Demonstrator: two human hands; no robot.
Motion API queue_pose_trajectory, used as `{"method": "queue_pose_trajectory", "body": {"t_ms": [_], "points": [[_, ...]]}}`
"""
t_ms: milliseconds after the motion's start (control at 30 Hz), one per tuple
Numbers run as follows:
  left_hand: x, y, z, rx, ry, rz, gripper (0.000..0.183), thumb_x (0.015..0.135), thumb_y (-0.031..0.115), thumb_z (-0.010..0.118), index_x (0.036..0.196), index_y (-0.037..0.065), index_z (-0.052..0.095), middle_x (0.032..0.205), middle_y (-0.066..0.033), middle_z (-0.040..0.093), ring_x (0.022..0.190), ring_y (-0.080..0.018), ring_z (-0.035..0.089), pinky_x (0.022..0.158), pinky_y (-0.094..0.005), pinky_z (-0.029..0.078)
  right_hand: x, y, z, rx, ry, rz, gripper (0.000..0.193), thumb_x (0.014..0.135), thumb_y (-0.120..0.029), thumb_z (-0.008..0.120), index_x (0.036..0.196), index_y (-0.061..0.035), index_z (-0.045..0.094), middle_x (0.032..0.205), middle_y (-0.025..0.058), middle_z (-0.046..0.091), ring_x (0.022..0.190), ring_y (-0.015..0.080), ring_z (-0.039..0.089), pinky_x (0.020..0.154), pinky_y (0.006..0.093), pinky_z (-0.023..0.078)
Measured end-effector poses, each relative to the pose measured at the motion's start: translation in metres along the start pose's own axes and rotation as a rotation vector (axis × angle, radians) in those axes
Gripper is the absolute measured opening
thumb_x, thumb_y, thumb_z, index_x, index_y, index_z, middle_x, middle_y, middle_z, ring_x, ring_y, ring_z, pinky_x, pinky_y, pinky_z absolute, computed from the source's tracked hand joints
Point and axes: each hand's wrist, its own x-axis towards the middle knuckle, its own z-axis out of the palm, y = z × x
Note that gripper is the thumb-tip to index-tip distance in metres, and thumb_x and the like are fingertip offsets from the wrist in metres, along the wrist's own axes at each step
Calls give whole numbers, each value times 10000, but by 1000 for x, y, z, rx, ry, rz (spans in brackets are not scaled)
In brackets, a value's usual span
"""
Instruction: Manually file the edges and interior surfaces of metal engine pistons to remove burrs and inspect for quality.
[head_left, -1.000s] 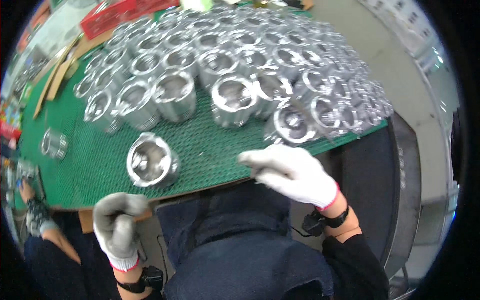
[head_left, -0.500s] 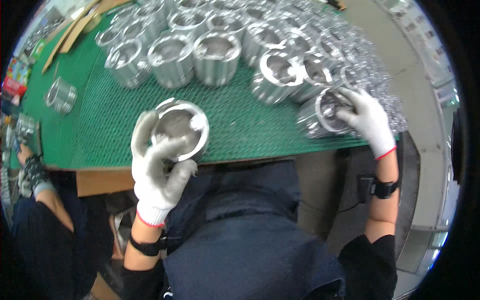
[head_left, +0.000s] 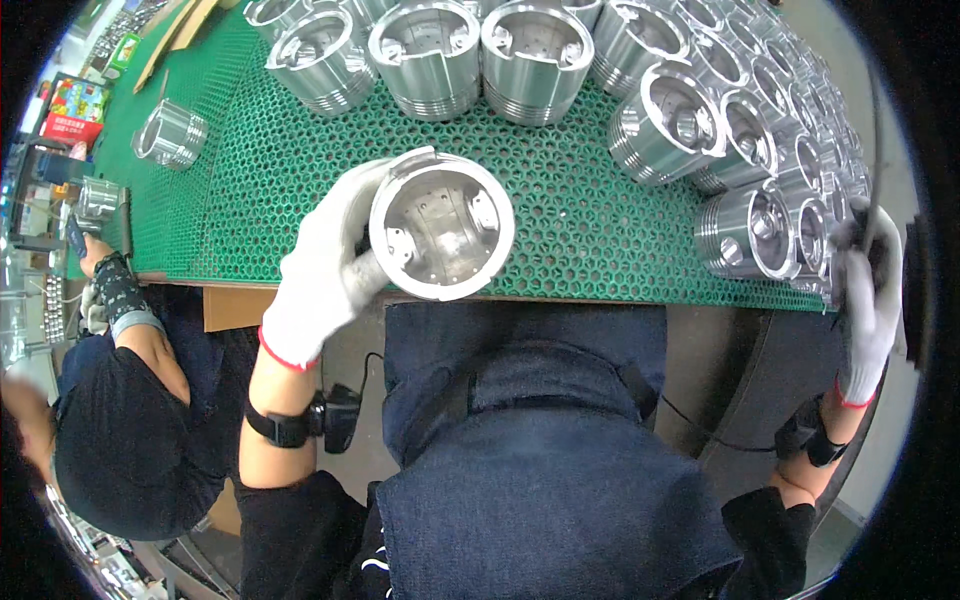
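Observation:
In my white-gloved left hand (head_left: 325, 265) is a silver metal piston (head_left: 477, 262), its open hollow end facing me, above the table's front edge. Thumb and fingers close round its left side. At the far right my gloved right hand (head_left: 875, 320) closes round a dark, blurred tool (head_left: 855, 238) with a dark hose (head_left: 876, 130) running up from it. The tool's exact kind does not show. Closest to that hand, a piston lying tilted (head_left: 742, 235) rests at the right of the table.
Several more pistons (head_left: 535, 75) stand in rows along the back and right of the green perforated mat (head_left: 560, 220). A lone piston (head_left: 172, 135) lies at the left. Cardboard strips (head_left: 170, 45) lie far left. A co-worker's arm (head_left: 150, 350) reaches in at the left.
My right hand has left a piston on the right and moved outward to the dark tool. The left hand's grip has closed round its piston. The view has shifted.

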Motion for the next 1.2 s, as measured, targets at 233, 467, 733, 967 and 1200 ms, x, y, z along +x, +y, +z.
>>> {"method": "queue_pose_trajectory", "body": {"t_ms": [233, 467, 733, 967, 1200], "points": [[11, -33, 11, 48, 9, 126, 585, 732, 216, 734, 1251, 10, 557, 1163, -164, 631, 1029, -286, 636, 906, -364, 506, -21, -56, 118, 572, -978, -207, 718, 750, -164, 634, 1403, 27, 404, 1323, 151, 560, 784, 135, 588, 723, 269, 486], [7, -35, 15, -89, 41, -75, 538, 778, 229, 710, 1241, 1, 557, 1144, -157, 638, 1029, -260, 639, 913, -353, 508, -10, -88, 130, 474, -1530, 157, 627, 887, -251, 548, 1465, -134, 335, 1169, 134, 653, 879, 216, 676, 864, 331, 510], [12, -31, 13, -136, 14, -84, 525, 820, 372, 685, 1170, -9, 594, 1092, -152, 645, 979, -259, 650, 879, -345, 511, 4, -82, 134, 635, -1472, -73, 578, 909, -186, 529, 1445, -57, 357, 1291, 169, 580, 1007, 266, 669, 944, 356, 505], [11, -43, 19, -171, 6, -72, 479, 777, 266, 694, 1172, 13, 594, 1071, -149, 646, 992, -270, 641, 884, -355, 511, 0, -112, 164, 566, -1426, -65, 635, 816, -61, 586, 1418, -9, 390, 1310, 174, 559, 892, 212, 684, 798, 341, 548], [-1, -13, 10, 2, 271, 165, 629, 733, 139, 764, 1293, -11, 520, 1204, -182, 593, 1013, -287, 623, 876, -367, 518, -13, -55, 140, 386, -757, -98, 585, 835, -30, 546, 1407, -34, 419, 1414, 168, 479, 1244, 259, 532, 1020, 335, 425]]}}
